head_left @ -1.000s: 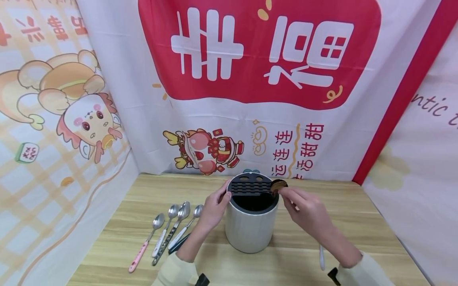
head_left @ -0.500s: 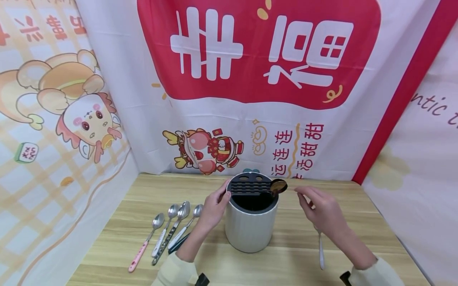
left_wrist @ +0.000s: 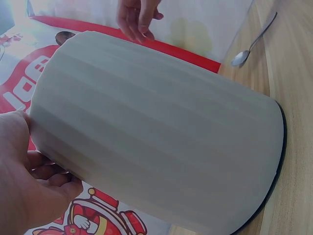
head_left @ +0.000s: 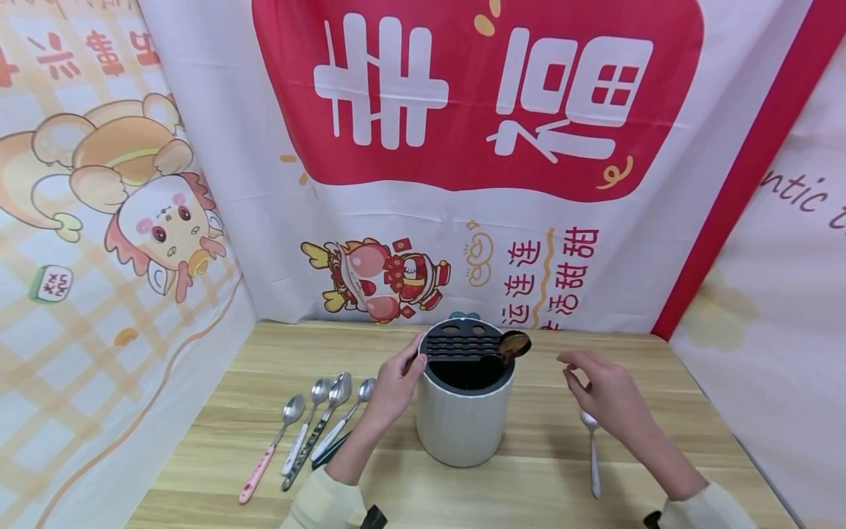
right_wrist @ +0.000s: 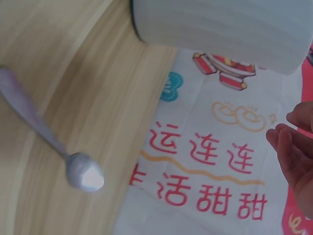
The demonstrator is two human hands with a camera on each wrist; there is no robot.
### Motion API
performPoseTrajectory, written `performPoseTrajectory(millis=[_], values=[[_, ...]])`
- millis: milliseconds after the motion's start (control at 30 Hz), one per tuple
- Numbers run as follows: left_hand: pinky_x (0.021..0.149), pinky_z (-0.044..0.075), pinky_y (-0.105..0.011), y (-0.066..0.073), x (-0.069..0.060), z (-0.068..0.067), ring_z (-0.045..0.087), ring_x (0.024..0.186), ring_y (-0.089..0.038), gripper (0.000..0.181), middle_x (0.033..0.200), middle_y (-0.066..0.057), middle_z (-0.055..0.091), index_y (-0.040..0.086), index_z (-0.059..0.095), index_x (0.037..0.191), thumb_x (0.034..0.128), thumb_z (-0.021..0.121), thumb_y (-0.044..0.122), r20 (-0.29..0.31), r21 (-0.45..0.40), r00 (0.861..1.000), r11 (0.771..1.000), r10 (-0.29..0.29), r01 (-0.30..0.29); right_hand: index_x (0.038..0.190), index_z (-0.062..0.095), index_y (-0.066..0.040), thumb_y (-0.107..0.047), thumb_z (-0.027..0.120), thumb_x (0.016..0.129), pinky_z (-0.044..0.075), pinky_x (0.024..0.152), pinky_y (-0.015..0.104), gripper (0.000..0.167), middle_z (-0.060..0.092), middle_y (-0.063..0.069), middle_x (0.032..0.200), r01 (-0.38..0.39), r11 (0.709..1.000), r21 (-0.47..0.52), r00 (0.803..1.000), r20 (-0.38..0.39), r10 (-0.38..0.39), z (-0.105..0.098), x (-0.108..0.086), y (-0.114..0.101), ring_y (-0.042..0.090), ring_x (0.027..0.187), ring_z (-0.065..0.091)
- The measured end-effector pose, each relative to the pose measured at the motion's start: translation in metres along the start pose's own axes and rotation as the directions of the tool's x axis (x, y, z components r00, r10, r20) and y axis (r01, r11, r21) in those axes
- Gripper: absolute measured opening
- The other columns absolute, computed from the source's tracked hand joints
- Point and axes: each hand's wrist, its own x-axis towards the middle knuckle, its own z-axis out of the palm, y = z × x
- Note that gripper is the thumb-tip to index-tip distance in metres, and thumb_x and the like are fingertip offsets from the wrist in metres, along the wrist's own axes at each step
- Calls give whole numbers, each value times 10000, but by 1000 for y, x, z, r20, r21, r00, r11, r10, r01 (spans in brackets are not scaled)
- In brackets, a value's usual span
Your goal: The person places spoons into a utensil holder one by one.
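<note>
A white ribbed utensil holder point(head_left: 460, 433) with a dark slotted top stands upright on the table. My left hand point(head_left: 399, 382) holds its upper left side near the rim; in the left wrist view the fingers curl along the wall. A dark, shiny spoon point(head_left: 515, 343) stands in the holder, its bowl sticking out above the right rim and its handle hidden inside. My right hand point(head_left: 611, 393) hovers to the right of the holder, apart from it, fingers loosely bent and nothing in them. Beneath that hand a silver spoon point(head_left: 593, 455) lies on the table.
Left of the holder lie several spoons, among them a pink-handled spoon point(head_left: 269, 452) and a spoon with a black-and-white patterned handle point(head_left: 316, 433). My left forearm partly covers this group. Printed cloth point(head_left: 284, 242) hangs behind the wooden table point(head_left: 542, 477) and along both sides.
My right hand has let go of the dark spoon and moved right, away from the holder. The spoon stays in the holder. My left hand has not moved.
</note>
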Motion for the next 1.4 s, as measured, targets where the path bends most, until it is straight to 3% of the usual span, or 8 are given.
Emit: performPoseTrajectory(millis=[267,500,633,833,1000,1400], values=[[1126,422,-441,2,0,0,428,1444,-251,533,1583,-25,405,243,388,1535,1044,450,440,6,-9,1000,1000,-1,1,1062,706,-57,11,787,757,558,533,269,322,733,88,962,-70,997,-20,994,78,71,7,-10,19,195,740,690],[1130,421,-431,4,0,0,422,1447,-236,528,1580,2,407,248,390,1533,1044,451,437,6,0,1000,1000,-2,2,1091,691,-44,-28,794,764,586,639,421,343,723,122,995,-124,991,-43,973,192,130,14,-17,37,264,806,704],[1131,420,-430,4,0,0,419,1448,-235,534,1582,2,403,246,387,1535,1043,450,446,8,1,1000,1000,0,0,1101,681,-21,-38,779,779,593,694,475,338,714,160,1026,-190,981,-34,943,274,191,17,-21,50,314,856,701],[1133,414,-434,3,-1,-1,408,1455,-241,537,1590,-16,392,232,382,1538,1044,455,432,15,-10,1000,1000,-2,2,1164,658,0,-72,776,793,595,720,485,396,691,223,1103,-288,957,-44,872,401,281,24,-29,68,352,905,690],[1132,414,-435,3,-1,-1,408,1455,-241,534,1590,-22,392,233,382,1538,1046,454,428,16,-14,1000,1000,0,1,1203,629,28,-61,778,784,569,805,564,454,639,299,1149,-315,948,-46,819,491,296,30,-34,79,422,973,653],[1130,418,-442,1,-1,-1,424,1446,-248,538,1582,-5,406,257,385,1536,1041,449,459,16,-16,1000,1000,3,-2,1106,672,16,-22,822,700,548,848,563,435,644,260,1047,-318,947,-36,785,550,284,44,-46,94,381,935,638]])
